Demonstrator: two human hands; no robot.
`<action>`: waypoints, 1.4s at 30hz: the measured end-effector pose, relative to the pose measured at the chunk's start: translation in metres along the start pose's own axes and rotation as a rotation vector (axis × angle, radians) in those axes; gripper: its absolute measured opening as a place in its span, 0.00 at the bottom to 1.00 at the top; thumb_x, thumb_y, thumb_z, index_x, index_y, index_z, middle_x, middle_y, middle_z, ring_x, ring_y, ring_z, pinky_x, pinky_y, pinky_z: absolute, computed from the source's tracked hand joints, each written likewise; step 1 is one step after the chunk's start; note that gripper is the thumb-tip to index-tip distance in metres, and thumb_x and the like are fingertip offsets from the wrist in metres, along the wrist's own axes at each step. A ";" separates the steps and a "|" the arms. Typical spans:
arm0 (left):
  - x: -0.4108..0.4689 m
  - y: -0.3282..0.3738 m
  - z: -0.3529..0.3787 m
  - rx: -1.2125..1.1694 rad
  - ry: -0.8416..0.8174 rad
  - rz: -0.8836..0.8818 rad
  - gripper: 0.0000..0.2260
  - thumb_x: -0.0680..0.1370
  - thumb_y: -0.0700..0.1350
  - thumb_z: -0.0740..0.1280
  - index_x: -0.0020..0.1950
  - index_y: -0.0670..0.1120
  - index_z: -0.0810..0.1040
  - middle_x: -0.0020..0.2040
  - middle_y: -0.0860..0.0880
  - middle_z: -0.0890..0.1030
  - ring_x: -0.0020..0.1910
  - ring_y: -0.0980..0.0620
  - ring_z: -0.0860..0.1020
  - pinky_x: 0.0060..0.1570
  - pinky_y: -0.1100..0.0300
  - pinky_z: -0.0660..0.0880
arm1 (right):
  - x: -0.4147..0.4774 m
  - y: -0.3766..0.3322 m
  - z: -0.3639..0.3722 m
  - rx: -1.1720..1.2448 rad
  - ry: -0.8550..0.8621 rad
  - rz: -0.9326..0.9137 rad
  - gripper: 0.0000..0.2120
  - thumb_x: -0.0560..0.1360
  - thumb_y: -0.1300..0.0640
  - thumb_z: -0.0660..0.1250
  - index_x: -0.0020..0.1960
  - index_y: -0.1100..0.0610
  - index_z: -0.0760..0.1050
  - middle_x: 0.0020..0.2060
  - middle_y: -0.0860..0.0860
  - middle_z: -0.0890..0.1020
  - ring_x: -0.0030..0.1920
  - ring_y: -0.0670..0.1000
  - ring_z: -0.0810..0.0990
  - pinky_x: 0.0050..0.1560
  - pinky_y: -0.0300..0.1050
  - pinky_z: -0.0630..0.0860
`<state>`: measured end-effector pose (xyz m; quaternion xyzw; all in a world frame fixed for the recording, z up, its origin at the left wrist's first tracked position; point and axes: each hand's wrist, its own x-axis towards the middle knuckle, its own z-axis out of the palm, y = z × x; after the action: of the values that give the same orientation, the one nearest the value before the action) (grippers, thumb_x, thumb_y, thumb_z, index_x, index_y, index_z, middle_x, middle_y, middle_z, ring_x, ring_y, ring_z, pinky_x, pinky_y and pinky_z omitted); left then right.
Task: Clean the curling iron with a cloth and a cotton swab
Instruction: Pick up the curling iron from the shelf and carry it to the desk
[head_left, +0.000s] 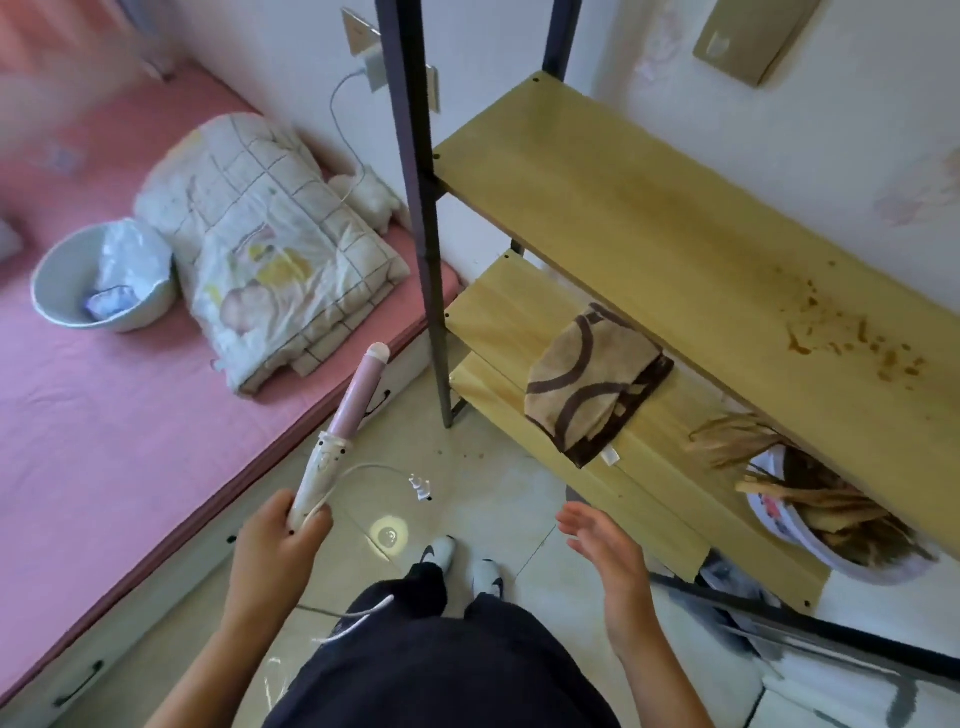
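Observation:
My left hand (283, 535) grips the white handle of a curling iron (345, 426). Its pink barrel points up and away over the floor, and its white cord trails down past my legs. A brown and tan patterned cloth (592, 382) lies folded on the middle wooden shelf (488, 312), its corner hanging over the front edge. My right hand (602, 543) hovers with straight fingers below and in front of that cloth, holding nothing. No cotton swab is visible.
A dark metal post (421, 208) of the shelving unit stands between bed and shelves. On the pink bed (104, 405) lie a folded quilt (260, 249) and a basin (104, 283). A bucket of dried strips (831, 514) sits under the shelves.

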<state>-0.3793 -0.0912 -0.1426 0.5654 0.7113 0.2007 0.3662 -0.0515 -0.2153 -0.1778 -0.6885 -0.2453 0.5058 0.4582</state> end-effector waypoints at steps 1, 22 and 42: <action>-0.009 -0.003 -0.001 -0.014 0.038 -0.028 0.11 0.71 0.51 0.67 0.38 0.43 0.75 0.29 0.47 0.72 0.27 0.50 0.69 0.30 0.56 0.64 | 0.005 -0.001 0.004 -0.011 -0.039 -0.015 0.20 0.76 0.48 0.66 0.65 0.54 0.81 0.60 0.50 0.86 0.64 0.49 0.83 0.68 0.50 0.75; -0.178 -0.141 -0.116 -0.373 0.768 -0.547 0.10 0.71 0.53 0.68 0.39 0.46 0.78 0.31 0.39 0.76 0.27 0.51 0.69 0.30 0.56 0.65 | -0.009 -0.042 0.244 -0.284 -0.888 -0.267 0.21 0.75 0.54 0.65 0.68 0.51 0.79 0.65 0.46 0.83 0.69 0.47 0.79 0.71 0.50 0.71; -0.299 -0.328 -0.214 -0.663 1.334 -1.014 0.10 0.78 0.43 0.72 0.38 0.45 0.76 0.28 0.53 0.74 0.25 0.56 0.69 0.30 0.55 0.65 | -0.170 0.008 0.586 -0.610 -1.555 -0.329 0.22 0.71 0.51 0.69 0.64 0.54 0.82 0.62 0.49 0.85 0.65 0.51 0.82 0.65 0.51 0.75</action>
<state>-0.7269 -0.4401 -0.1445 -0.1848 0.8456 0.4964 0.0659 -0.6553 -0.1311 -0.1450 -0.1942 -0.7128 0.6736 0.0217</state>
